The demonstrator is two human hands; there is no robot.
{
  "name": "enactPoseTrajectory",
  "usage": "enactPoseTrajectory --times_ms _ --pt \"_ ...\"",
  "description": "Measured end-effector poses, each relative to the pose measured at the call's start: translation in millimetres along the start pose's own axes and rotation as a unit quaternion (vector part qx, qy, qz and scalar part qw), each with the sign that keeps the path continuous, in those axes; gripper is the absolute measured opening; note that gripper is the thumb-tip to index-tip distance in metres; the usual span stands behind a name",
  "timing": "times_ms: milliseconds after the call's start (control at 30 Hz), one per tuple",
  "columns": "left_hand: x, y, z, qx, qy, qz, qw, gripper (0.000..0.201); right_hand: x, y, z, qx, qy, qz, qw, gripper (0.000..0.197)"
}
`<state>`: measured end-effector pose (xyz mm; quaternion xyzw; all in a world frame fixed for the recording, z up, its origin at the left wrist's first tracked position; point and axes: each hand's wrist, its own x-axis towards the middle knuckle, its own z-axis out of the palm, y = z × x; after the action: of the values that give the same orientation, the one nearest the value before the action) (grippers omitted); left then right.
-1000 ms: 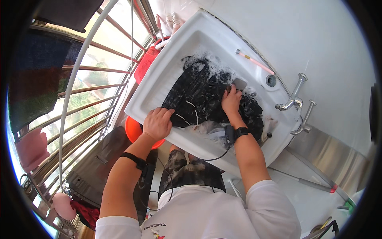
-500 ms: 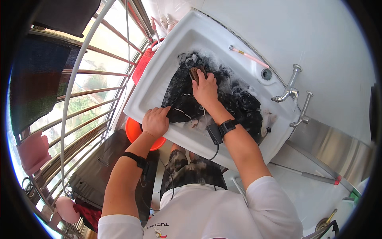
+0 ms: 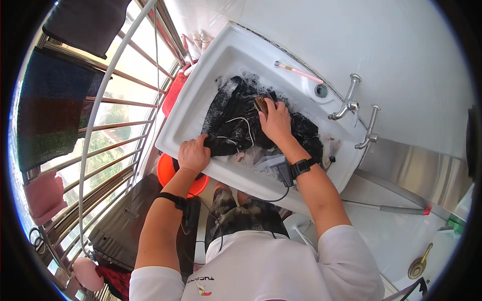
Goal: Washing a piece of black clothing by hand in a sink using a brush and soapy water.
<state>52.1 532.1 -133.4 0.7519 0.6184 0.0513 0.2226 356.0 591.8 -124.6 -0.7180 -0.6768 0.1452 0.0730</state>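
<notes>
On the far rim of the sink lies a pink toothbrush, and near it two metal taps stick out from the white tiled wall. An orange bucket stands on the floor under the sink's near edge. At the left there is a window grille, where a dark towel and a pink cloth hang. A brass ladle lies at lower right

Black wet garment — bunched, sudsy — in white sink
</notes>
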Motion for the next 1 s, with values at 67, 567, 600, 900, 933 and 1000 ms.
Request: enactPoseTrajectory --times_ms 67,567,600,900,933,1000 --pt "0.4 4.1 2.1 -0.004 0.026 0.000 1.000 0.030 -55.0 33.9 -17.8 0.081 -0.009 -0.004 0.997 0.054" --pt "25.9 86.7 3.1 -0.208 -0.096 -0.033 0.973 0.009 -173.3 91.2 -43.7 0.227 -0.135 0.094 0.960 0.042" --pt "20.5 107.9 -4.1 -0.206 -0.074 0.036 0.975 0.007 -159.8 77.4 -43.8 0.323 -0.150 0.125 0.926 0.045" --pt "-49.2 194.7 -37.1 -0.097 -0.007 0.475 0.874 0.011 -104.7 26.5 -44.6 0.435 -0.305 0.271 0.803 0.090" --pt "-56.2 193.0 -33.4 -0.111 -0.008 0.457 0.883 0.014 -106.4 27.6 -39.0 0.434 -0.302 0.270 0.805 0.090" --pt "-63.9 187.1 -25.9 -0.125 -0.008 0.438 0.890 0.016 -112.4 27.3 -28.2 0.368 -0.260 0.226 0.863 0.080"
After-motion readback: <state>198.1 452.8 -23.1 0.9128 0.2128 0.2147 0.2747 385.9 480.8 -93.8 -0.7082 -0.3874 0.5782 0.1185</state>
